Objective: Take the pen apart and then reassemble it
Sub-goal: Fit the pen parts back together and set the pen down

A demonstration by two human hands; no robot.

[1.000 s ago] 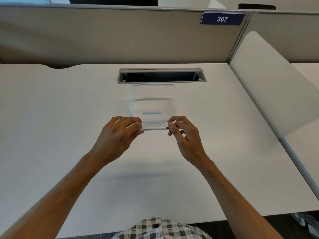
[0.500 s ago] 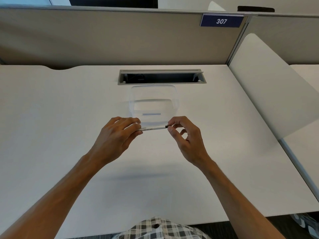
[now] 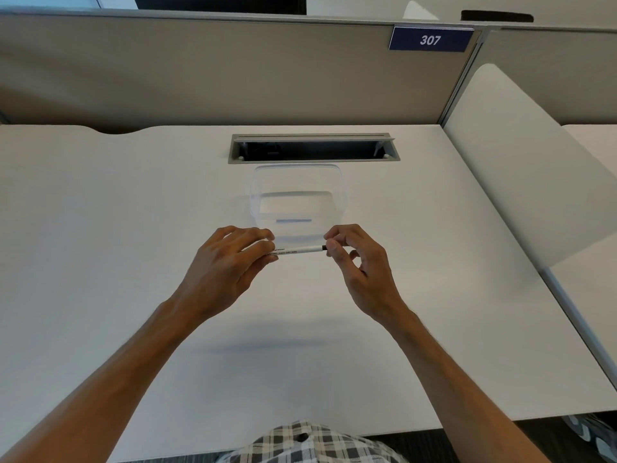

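Pen (image 3: 300,251): white barrel, horizontal above worktop (image 3: 133,228), at 6 o'clock of clear container (image 3: 297,195). Left hand (image 3: 227,265) grip closed around barrel; right hand (image 3: 360,262) fingertips (image 3: 332,244) pinch dark end.

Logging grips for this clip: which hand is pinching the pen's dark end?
The right hand, by its fingertips; the left hand wraps the white printed barrel of the pen.

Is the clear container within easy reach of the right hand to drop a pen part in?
Probably yes: the clear container sits open-topped just beyond the right hand, nothing between them, though that hand pinches the pen.
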